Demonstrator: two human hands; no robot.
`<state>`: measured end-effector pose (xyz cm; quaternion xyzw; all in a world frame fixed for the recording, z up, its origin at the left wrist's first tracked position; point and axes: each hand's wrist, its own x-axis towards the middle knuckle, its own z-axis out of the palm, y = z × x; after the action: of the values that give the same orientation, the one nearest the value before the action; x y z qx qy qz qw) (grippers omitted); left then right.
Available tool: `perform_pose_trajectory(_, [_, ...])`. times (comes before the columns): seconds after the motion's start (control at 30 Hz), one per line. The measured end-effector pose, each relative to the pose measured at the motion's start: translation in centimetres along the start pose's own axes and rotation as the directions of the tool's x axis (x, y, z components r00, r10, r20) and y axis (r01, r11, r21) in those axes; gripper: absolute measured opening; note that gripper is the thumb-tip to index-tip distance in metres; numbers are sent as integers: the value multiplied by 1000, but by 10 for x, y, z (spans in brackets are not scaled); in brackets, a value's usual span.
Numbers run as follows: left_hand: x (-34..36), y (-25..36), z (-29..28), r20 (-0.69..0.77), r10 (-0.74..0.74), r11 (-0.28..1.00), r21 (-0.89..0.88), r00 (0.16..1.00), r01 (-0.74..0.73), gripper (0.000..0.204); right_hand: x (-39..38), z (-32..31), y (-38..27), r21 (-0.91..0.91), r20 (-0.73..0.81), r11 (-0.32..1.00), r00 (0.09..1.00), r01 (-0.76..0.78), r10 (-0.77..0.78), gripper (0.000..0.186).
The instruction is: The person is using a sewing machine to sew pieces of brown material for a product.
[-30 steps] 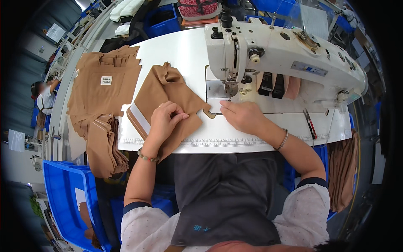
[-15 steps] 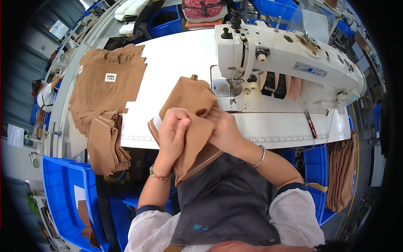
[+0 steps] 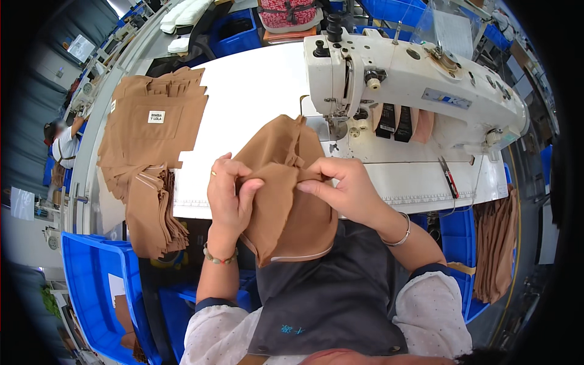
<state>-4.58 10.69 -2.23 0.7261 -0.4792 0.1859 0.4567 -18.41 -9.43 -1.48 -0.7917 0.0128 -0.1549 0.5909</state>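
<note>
A brown fabric piece (image 3: 286,225) with a pale edge strip hangs between both hands, over the table's front edge and in front of my dark apron. My left hand (image 3: 231,194) grips its left side, thumb on top. My right hand (image 3: 340,185) pinches a folded seam near the middle of the piece. The white sewing machine (image 3: 413,91) stands just beyond, its needle area beside the fabric's upper end. Small scissors (image 3: 450,176) lie right of my right hand. Stacked brown pieces (image 3: 152,140), one with a white label, lie on the left.
The white table (image 3: 243,79) bears folded labels (image 3: 398,121) under the machine arm. Blue bins (image 3: 94,274) stand low at both sides, with hanging brown fabric (image 3: 493,243) at right. A bag (image 3: 289,12) sits behind the table. A co-worker (image 3: 64,140) sits at far left.
Both hands took the fabric from the table and drew it right and toward me. My right hand moved from beside the needle onto the fabric, and the piece has since been turned and refolded.
</note>
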Motion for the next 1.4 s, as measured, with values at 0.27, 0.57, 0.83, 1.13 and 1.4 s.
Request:
perform_pose_trajectory(0.27, [6, 10, -8, 202, -314, 920, -175, 928, 350, 15, -5, -14, 7, 72, 97, 997, 994, 35, -42, 16])
perform_pose_trajectory(0.57, [4, 13, -6, 317, -576, 586, -483, 753, 651, 8, -10, -15, -4, 117, 54, 993, 998, -26, 20, 11])
perform_pose_trajectory(0.83, [0, 10, 1, 314, -534, 588, -530, 785, 612, 8, -17, -14, -12, 76, 38, 995, 996, 72, -75, 17])
perform_pose_trajectory(1.13, [3, -8, -44, 178, -447, 749, -461, 876, 476, 4, 16, 16, -30, -563, 410, 162, 444, 811, -797, 32])
perform_pose_trajectory(1.4, [147, 47, -69, 591, 18, 907, 330, 807, -262, 6, 35, 32, -30, -698, 296, 50, 351, 714, -888, 25])
